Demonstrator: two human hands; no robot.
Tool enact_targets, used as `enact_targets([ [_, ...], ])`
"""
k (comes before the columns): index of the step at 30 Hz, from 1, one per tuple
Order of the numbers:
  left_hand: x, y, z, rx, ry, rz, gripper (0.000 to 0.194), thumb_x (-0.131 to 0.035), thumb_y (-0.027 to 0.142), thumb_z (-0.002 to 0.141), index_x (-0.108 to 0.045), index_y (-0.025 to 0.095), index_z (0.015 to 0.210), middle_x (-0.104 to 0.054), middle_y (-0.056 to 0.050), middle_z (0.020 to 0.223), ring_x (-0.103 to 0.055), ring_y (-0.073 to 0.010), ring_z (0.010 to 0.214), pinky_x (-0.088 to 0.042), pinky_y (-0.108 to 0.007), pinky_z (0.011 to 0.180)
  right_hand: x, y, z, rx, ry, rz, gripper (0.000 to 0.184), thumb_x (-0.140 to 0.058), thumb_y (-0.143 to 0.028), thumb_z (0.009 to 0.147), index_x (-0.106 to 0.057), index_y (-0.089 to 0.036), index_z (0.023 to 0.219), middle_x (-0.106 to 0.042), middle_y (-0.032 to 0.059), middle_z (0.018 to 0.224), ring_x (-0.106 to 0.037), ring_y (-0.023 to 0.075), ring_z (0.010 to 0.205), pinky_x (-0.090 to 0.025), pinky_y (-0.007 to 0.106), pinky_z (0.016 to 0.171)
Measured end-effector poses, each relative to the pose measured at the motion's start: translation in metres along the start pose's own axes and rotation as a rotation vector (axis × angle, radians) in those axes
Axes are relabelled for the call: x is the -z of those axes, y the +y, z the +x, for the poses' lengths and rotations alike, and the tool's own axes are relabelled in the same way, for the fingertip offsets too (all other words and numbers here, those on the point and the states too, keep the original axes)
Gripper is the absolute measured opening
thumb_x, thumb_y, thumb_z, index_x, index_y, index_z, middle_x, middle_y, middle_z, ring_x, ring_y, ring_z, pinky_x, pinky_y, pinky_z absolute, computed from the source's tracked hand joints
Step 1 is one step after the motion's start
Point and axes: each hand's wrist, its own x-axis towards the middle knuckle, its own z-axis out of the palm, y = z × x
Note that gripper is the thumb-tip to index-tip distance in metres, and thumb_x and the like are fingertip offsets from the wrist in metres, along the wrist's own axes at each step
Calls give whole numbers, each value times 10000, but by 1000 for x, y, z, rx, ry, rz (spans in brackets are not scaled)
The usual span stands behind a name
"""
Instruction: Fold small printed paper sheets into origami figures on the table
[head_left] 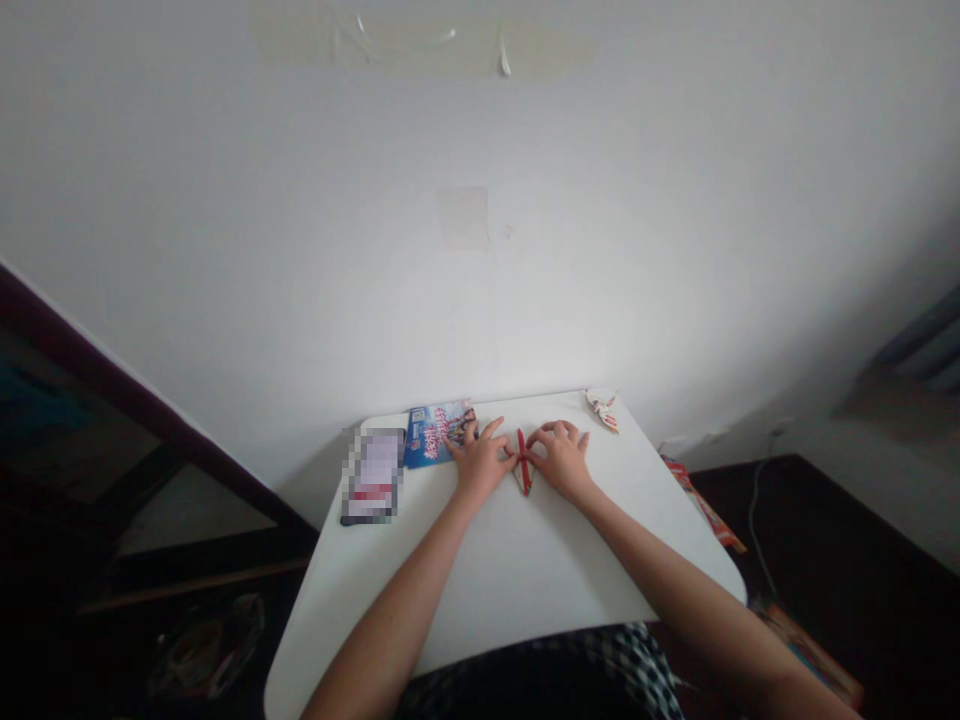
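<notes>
A small folded red and white paper piece lies on the white table between my two hands. My left hand rests on the table just left of it, fingers spread flat, with a fingertip touching the paper's left edge. My right hand lies just right of it, fingers curled, with the fingertips pressing on the paper's right side.
A blue printed leaflet lies at the table's far edge by my left hand. A blurred dark-edged flat object sits left of it. Another folded paper piece is at the far right corner. A white wall stands behind the table.
</notes>
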Motion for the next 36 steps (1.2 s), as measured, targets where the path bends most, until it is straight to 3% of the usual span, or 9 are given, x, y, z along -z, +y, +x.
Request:
enact_targets([
  [7, 3, -4, 0, 14, -45, -31, 161, -683, 472, 899, -774, 427, 1022, -493, 90, 1597, -273, -370, 1524, -25, -861, 1139, 1, 6, 2, 14, -5, 36, 170, -662, -454, 950, -767, -369, 1053, -583, 49, 1343, -342, 335, 1401, -177, 729, 1152],
  [14, 4, -11, -1, 11, -55, -9, 157, -674, 449, 902, -802, 442, 993, -485, 98, 1602, -256, -395, 1537, -8, -822, 1168, 0, 8, 2, -4, -4, 66, 164, -703, -451, 915, -785, -371, 1033, -582, 46, 1348, -353, 328, 1388, -146, 700, 1172],
  [20, 3, -15, -5, -6, -72, 15, 196, -650, 452, 915, -786, 509, 1044, -462, 116, 1614, -212, -412, 1555, 16, -859, 1133, -1, 12, 1, 20, -2, 82, 167, -663, -398, 943, -791, -382, 1050, -591, 48, 1339, -379, 307, 1366, -151, 678, 1179],
  [29, 4, -13, -5, 12, 28, -38, 221, -744, 429, 867, -784, 458, 1082, -566, 55, 1538, -324, -398, 1503, 24, -827, 1158, 1, 12, 0, 21, -15, 96, 170, -697, -419, 915, -785, -389, 1056, -586, 39, 1337, -394, 294, 1354, -142, 654, 1185],
  [32, 4, -13, -5, 7, 16, -42, 85, -756, 404, 863, -810, 373, 920, -574, 48, 1531, -333, -404, 1496, -16, -833, 1154, 2, 12, 1, 22, -20, 94, 167, -699, -435, 913, -782, -394, 1051, -586, 32, 1346, -393, 293, 1360, -150, 651, 1185],
  [36, 3, -14, -3, 15, -4, -30, 112, -751, 413, 867, -789, 332, 798, -567, 61, 1539, -321, -382, 1508, -32, -851, 1142, 3, 12, 1, 15, -17, 99, 156, -702, -434, 911, -785, -390, 1035, -591, 33, 1342, -395, 302, 1362, -151, 663, 1181],
])
